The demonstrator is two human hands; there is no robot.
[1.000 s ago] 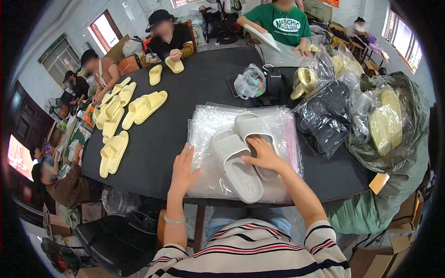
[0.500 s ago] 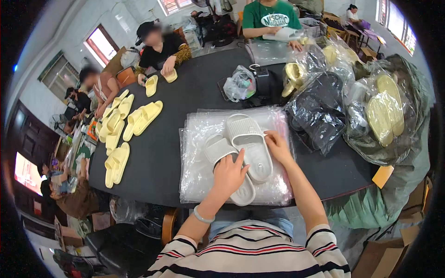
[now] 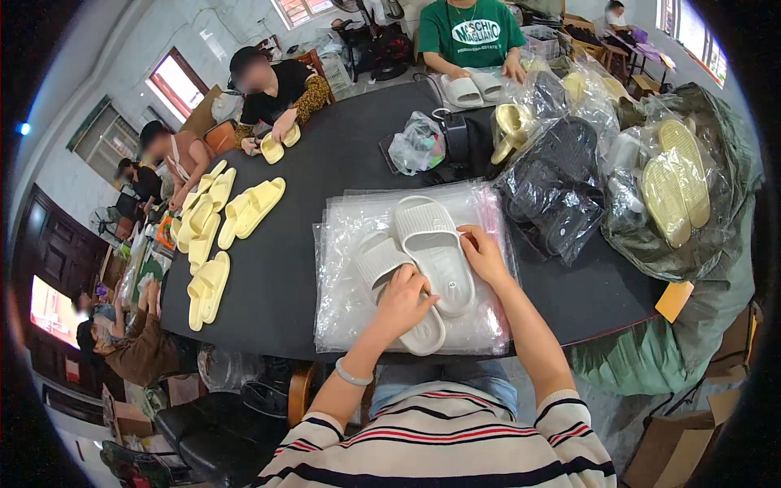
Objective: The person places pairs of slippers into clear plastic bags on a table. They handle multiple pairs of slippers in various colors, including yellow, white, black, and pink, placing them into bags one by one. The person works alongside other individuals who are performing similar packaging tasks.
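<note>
A pair of light grey slide slippers lies on a stack of clear plastic bags (image 3: 342, 317) at the front of the table. My left hand (image 3: 404, 302) is curled over the left slipper (image 3: 381, 259), its fingers at the foot opening; the fingertips are partly hidden. Along the outer edge of the right slipper (image 3: 451, 281), my right hand (image 3: 486, 254) grips its side with bent fingers. The right slipper partly overlaps the left one.
Several pale yellow slippers (image 3: 250, 211) line the left side of the black table (image 3: 325, 154). Bagged black slippers (image 3: 557, 187) and a sack with bagged yellow slippers (image 3: 671, 183) crowd the right. Opposite, a person in green (image 3: 472, 37) handles grey slippers (image 3: 468, 89).
My left index finger, stretched toward the right slipper before, is now bent over the left slipper. The person opposite has lowered grey slippers onto the table. Another person has brought two yellow slippers together.
</note>
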